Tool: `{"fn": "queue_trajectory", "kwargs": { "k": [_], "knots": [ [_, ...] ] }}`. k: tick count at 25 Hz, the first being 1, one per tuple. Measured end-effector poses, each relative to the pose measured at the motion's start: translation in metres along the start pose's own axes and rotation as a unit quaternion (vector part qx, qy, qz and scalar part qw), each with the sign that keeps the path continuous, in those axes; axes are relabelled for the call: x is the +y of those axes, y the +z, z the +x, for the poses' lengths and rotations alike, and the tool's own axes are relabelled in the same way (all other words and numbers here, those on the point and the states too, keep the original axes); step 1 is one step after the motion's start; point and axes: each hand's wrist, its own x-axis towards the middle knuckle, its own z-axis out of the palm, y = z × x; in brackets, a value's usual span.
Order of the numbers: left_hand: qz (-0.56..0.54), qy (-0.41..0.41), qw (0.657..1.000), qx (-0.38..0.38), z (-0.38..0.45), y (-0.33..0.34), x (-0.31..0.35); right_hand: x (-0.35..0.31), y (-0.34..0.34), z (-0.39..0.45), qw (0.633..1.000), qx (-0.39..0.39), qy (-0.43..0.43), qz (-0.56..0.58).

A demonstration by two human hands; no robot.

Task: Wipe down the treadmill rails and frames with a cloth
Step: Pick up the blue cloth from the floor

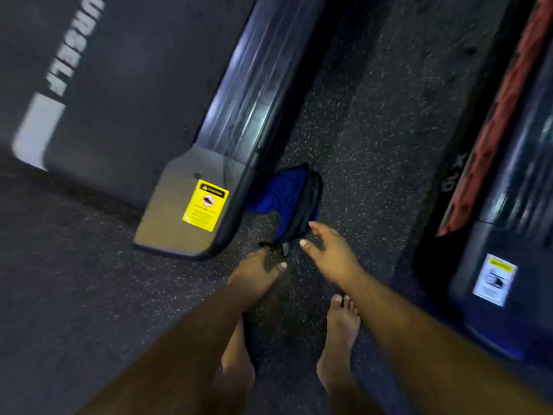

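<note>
A blue cloth with a black edge lies crumpled on the speckled floor, against the rear corner of the left treadmill. That treadmill's dark glossy side rail runs up and away from its grey end cap. My left hand reaches down with its thumb straight, and its fingertips meet the cloth's black lower corner. My right hand hovers at the cloth's right edge, thumb and forefinger spread apart, holding nothing. The picture is motion-blurred.
A yellow caution sticker sits on the end cap, beside the dark belt. A second treadmill with a red stripe lines the right side. My bare feet stand on the rubber floor between the machines.
</note>
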Motion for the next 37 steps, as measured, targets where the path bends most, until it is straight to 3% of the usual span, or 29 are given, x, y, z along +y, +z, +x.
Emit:
{"fn": "queue_trajectory", "kwargs": {
  "k": [5, 10, 13, 16, 19, 22, 27, 31, 35, 37],
  "knots": [
    [0.023, -0.079, 0.996, 0.029, 0.121, 0.053, -0.016, 0.067, 0.037, 0.09, 0.996, -0.042, -0.027, -0.079],
    [0.056, -0.035, 0.995, 0.073, 0.104, 0.045, 0.005, 0.069, 0.022, 0.078, 0.986, -0.031, -0.092, -0.137],
    [0.107, 0.127, 0.973, 0.163, 0.029, 0.008, 0.044, 0.027, -0.016, 0.028, 0.961, -0.007, -0.184, -0.208],
    [-0.009, 0.246, 0.96, 0.134, -0.066, -0.045, 0.084, -0.034, -0.067, -0.042, 0.949, -0.019, -0.238, -0.207],
    [-0.145, 0.213, 0.955, 0.146, -0.198, -0.11, 0.121, -0.112, -0.128, -0.142, 0.936, -0.034, -0.283, -0.206],
    [-0.211, 0.205, 0.94, 0.172, -0.332, -0.164, 0.152, -0.19, -0.178, -0.242, 0.927, -0.033, -0.317, -0.198],
    [-0.281, 0.241, 0.879, 0.301, -0.547, -0.225, 0.165, -0.296, -0.207, -0.413, 0.927, -0.017, -0.344, -0.146],
    [-0.424, 0.254, 0.792, 0.359, -0.646, -0.271, 0.13, -0.318, -0.199, -0.469, 0.911, -0.008, -0.335, -0.242],
    [-0.513, 0.214, 0.72, 0.416, -0.704, -0.302, 0.042, -0.369, -0.17, -0.507, 0.933, 0.029, -0.342, -0.103],
    [-0.525, 0.202, 0.707, 0.429, -0.729, -0.315, -0.009, -0.417, -0.141, -0.533, 0.927, 0.035, -0.372, -0.014]
  ]
}}
